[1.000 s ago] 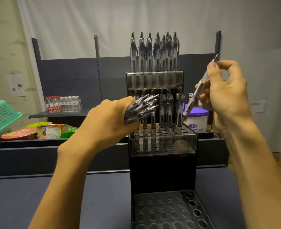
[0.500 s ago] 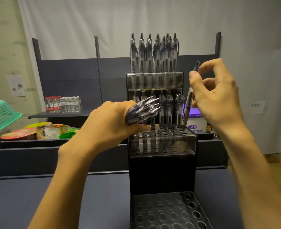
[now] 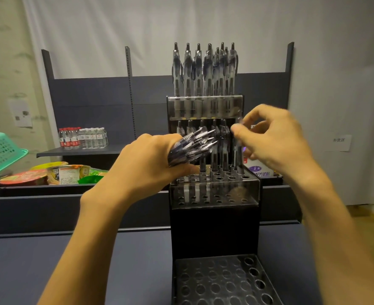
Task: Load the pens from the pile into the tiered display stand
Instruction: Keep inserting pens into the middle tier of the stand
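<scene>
The left hand (image 3: 146, 164) gripped a bundle of pens (image 3: 192, 146), tips angled up and right toward the right hand (image 3: 271, 142). That hand, blurred, pinched one upright pen (image 3: 238, 155) entering the right end of the display stand (image 3: 214, 194)'s middle tier.

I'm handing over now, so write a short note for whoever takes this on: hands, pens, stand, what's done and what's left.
Left hand: grips a bundle of pens beside the middle tier.
Right hand: pinches one pen, upright, tip at a right-side hole of the middle tier; blurred, so seating unclear.
Done: top tier stands full of pens; middle tier has its back rows partly filled.
Left: seat this pen, fill the middle tier's front holes, then the bottom tier, which holds none.
</scene>
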`<action>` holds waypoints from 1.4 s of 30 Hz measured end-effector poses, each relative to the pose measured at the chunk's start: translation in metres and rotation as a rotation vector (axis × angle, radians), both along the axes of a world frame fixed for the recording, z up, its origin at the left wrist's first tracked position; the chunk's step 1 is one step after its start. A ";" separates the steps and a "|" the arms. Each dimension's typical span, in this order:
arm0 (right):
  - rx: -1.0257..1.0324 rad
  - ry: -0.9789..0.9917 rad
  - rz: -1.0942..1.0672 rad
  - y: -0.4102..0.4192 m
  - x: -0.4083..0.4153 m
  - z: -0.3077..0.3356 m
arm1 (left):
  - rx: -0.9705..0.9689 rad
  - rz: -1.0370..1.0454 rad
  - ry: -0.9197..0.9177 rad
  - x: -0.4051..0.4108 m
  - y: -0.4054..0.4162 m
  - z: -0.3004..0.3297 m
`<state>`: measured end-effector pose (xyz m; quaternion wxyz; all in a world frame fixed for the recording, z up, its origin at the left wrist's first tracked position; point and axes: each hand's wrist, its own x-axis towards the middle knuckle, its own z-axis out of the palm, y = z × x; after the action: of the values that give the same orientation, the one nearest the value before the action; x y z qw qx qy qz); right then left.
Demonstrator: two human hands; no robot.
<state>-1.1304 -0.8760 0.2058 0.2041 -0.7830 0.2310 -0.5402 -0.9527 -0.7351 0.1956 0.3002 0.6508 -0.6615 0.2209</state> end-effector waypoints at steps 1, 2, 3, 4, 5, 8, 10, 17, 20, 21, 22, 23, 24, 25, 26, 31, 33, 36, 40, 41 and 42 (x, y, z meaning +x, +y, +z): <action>0.015 0.035 -0.013 0.000 0.002 -0.001 | 0.001 -0.002 0.002 0.000 0.000 0.000; 0.023 0.058 -0.037 0.000 0.002 -0.002 | 0.003 -0.007 0.006 0.000 -0.001 -0.001; 0.028 0.079 -0.064 0.001 0.002 -0.001 | 0.003 -0.014 0.011 0.000 -0.001 -0.001; 0.039 0.107 -0.079 0.001 0.000 0.000 | 0.002 -0.019 0.016 0.001 -0.001 -0.001; 0.062 0.141 -0.081 0.001 -0.002 0.001 | 0.001 -0.022 0.020 0.001 0.000 -0.001; 0.106 0.213 -0.070 0.001 -0.006 0.002 | 0.008 -0.019 0.039 0.004 -0.001 -0.002; 0.094 0.221 -0.085 0.002 -0.008 0.003 | 0.010 -0.012 0.049 0.005 -0.001 -0.002; 0.095 0.178 0.073 0.015 -0.014 0.010 | -0.044 -0.002 0.015 0.006 -0.001 -0.002; 0.159 0.232 0.203 0.024 -0.018 0.014 | -0.074 -0.036 0.006 0.003 -0.001 -0.002; 0.177 0.235 0.239 0.026 -0.018 0.014 | -0.084 -0.048 0.005 0.003 -0.001 -0.001; 0.194 0.235 0.269 0.028 -0.018 0.015 | -0.095 -0.060 0.003 0.002 -0.001 -0.001; 0.206 0.234 0.291 0.029 -0.018 0.015 | -0.106 -0.073 -0.002 0.001 -0.001 -0.001; 0.215 0.230 0.305 0.029 -0.017 0.015 | -0.117 -0.084 -0.009 -0.001 0.000 0.000; 0.223 0.222 0.315 0.029 -0.017 0.015 | -0.128 -0.092 -0.017 -0.002 0.000 0.000; 0.233 0.212 0.324 0.029 -0.016 0.014 | -0.139 -0.099 -0.023 -0.003 0.000 0.000; 0.281 0.163 0.376 0.028 -0.016 0.015 | -0.202 -0.155 -0.023 -0.003 0.001 0.001; 0.316 0.122 0.403 0.029 -0.017 0.016 | -0.227 -0.172 -0.034 -0.005 0.002 0.002; 0.347 0.081 0.427 0.031 -0.017 0.016 | -0.234 -0.178 -0.045 -0.008 0.003 0.003; 0.357 0.004 0.437 0.034 -0.015 0.016 | -0.235 -0.184 -0.035 -0.009 0.004 0.003; 0.362 -0.036 0.432 0.033 -0.014 0.016 | -0.232 -0.177 -0.027 -0.009 0.004 0.003; 0.366 -0.085 0.420 0.032 -0.014 0.016 | -0.228 -0.168 -0.018 -0.008 0.004 0.003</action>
<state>-1.1440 -0.8438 0.2215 0.4588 -0.7407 0.1487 -0.4678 -0.9604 -0.7311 0.1987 0.3838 0.5529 -0.6868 0.2744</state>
